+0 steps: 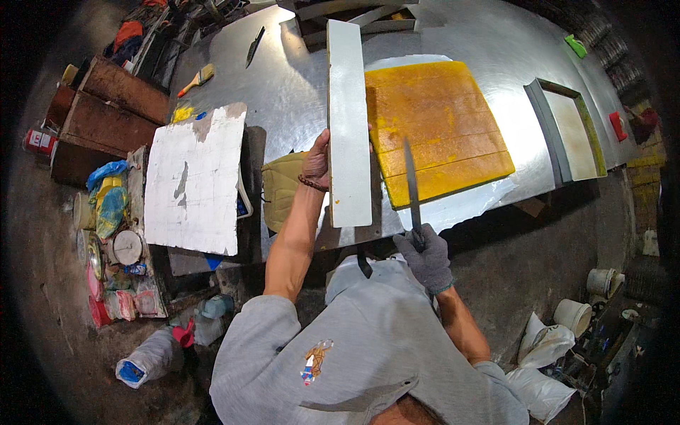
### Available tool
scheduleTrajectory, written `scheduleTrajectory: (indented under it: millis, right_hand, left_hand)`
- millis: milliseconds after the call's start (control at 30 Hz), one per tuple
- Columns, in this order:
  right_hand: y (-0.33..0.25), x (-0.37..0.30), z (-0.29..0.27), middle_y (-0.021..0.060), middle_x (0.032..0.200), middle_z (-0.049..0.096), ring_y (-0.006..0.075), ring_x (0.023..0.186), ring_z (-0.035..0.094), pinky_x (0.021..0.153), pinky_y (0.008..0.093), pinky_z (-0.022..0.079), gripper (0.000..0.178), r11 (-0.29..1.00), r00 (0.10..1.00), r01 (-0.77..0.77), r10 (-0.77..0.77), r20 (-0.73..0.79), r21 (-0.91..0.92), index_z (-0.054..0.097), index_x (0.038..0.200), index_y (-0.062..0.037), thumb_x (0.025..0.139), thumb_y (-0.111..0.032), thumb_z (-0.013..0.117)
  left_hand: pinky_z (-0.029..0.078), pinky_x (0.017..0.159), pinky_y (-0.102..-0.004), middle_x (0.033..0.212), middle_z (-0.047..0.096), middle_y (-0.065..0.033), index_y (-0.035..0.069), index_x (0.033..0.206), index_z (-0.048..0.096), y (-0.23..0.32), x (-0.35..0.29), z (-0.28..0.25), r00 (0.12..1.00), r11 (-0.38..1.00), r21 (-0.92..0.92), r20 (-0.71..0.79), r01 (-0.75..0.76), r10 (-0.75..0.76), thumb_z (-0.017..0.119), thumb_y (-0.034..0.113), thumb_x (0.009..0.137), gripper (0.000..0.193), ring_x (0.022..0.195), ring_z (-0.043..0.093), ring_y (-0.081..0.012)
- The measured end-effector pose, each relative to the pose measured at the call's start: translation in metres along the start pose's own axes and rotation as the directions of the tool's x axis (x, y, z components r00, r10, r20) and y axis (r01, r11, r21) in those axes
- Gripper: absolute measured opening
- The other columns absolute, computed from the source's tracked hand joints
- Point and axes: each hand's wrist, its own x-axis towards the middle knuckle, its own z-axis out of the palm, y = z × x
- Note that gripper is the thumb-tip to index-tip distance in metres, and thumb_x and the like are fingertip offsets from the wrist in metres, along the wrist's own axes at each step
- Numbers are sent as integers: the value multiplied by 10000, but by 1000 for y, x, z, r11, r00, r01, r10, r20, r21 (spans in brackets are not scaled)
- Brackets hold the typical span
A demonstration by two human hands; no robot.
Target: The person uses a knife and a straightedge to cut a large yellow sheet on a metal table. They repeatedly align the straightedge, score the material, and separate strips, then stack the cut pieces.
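My bare left hand [316, 164], a dark bracelet at its wrist, grips a long flat pale-grey bar [348, 120] by its left edge; most of the fingers are behind it. The bar points away from me over the metal table [294, 85]. To its right lies a square yellow-brown slab [439, 117] crossed by several cut lines. A grey glove covers my right hand [427, 263], closed around the handle of a long-bladed knife [411, 177]. The blade points forward, over or near the slab's near left part. An olive cloth [282, 188] lies beside my left wrist.
A worn white board [195, 180] stands at the left, near a paintbrush [198, 79] and a dark knife [255, 47]. On the right are a metal frame [552, 131] and a red object [618, 126]. Metal bars [368, 21] are stacked at the back.
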Motion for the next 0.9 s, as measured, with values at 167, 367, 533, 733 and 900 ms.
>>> scheduleTrajectory:
  millis: [167, 367, 533, 733, 900]
  right_hand:
    - [-1, 6, -12, 8, 661, 535, 86, 624, 495, 561, 296, 443, 252, 1000, 995, -10, 11, -95, 1, 581, 896, -40, 933, -194, 776]
    - [-39, 37, -32, 71, 843, 606, 175, 751, 630, 639, 309, 544, 102, 695, 986, -158, 155, 69, 702, 546, 942, -52, 902, -39, 638]
    - [-59, 81, -46, 109, 930, 603, 281, 862, 636, 798, 414, 557, 176, 129, 984, -167, -34, 173, 978, 495, 858, -99, 747, 12, 572]
    - [-66, 113, -10, 224, 1172, 653, 397, 1136, 668, 1034, 522, 560, 289, 161, 921, -340, -143, 363, 927, 531, 980, -55, 733, 76, 600]
    - [-82, 119, 19, 248, 1256, 647, 418, 1216, 643, 1099, 521, 515, 420, 219, 877, -351, -265, 401, 911, 579, 1070, -31, 671, 72, 663]
  left_hand:
    - [569, 1007, -531, 1447, 526, -228, 45, 1560, 348, 1, 3, 2, 995, 988, 146, -80, -43, 55, 696, 495, 932, 848, 1145, 657, -374]
    - [570, 1010, -517, 1369, 581, -83, 237, 1533, 363, 9, -19, 17, 900, 876, 372, -184, -308, 394, 791, 65, 866, 810, 1258, 608, -282]
    - [352, 1116, -784, 1536, 470, -188, 130, 1528, 431, 6, -26, 79, 867, 761, 499, -36, -415, 496, 845, 200, 821, 823, 1327, 548, -405]
    - [368, 1097, -794, 1541, 453, -205, 138, 1551, 390, 7, -24, 98, 871, 809, 352, 43, -472, 489, 812, 240, 869, 808, 1301, 555, -436]
    - [380, 1090, -791, 1539, 450, -212, 145, 1559, 370, 21, -25, 98, 849, 774, 393, 32, -497, 528, 802, 245, 880, 811, 1294, 555, -450]
